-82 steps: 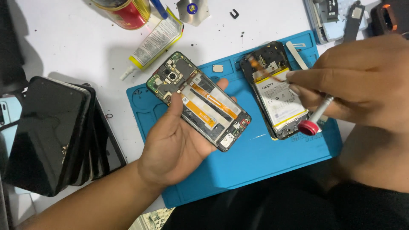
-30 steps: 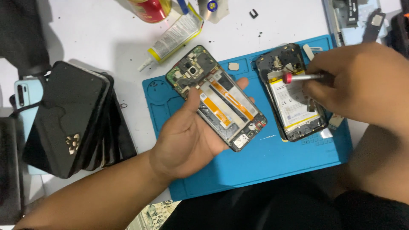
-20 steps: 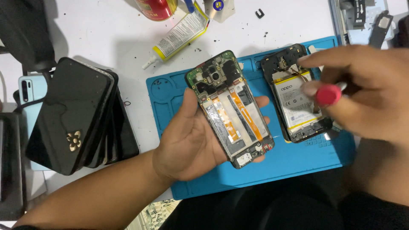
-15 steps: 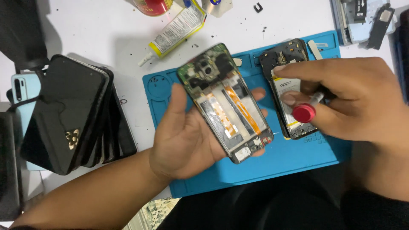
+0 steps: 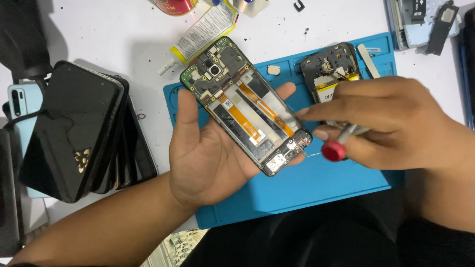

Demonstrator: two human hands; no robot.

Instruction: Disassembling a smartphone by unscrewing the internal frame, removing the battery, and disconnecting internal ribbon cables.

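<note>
My left hand [image 5: 210,158] cradles an opened phone [image 5: 246,106] with its back off, showing green circuit boards and orange flex cables, held slanted above the blue work mat [image 5: 307,188]. My right hand [image 5: 391,123] grips a small screwdriver with a red cap [image 5: 336,147], just right of the phone's lower end. A second opened phone [image 5: 329,69] with its battery showing lies on the mat, partly hidden under my right hand.
A stack of black phones [image 5: 79,128] leans at the left beside a pale blue phone [image 5: 20,99]. A glue tube [image 5: 203,32] and a red can [image 5: 173,5] lie at the top. Loose phone parts [image 5: 425,20] sit top right; tweezers [image 5: 368,52] rest on the mat.
My left hand has turned and lifted the opened phone more upright. My right hand has left the second phone and brought the screwdriver toward the held phone's lower end.
</note>
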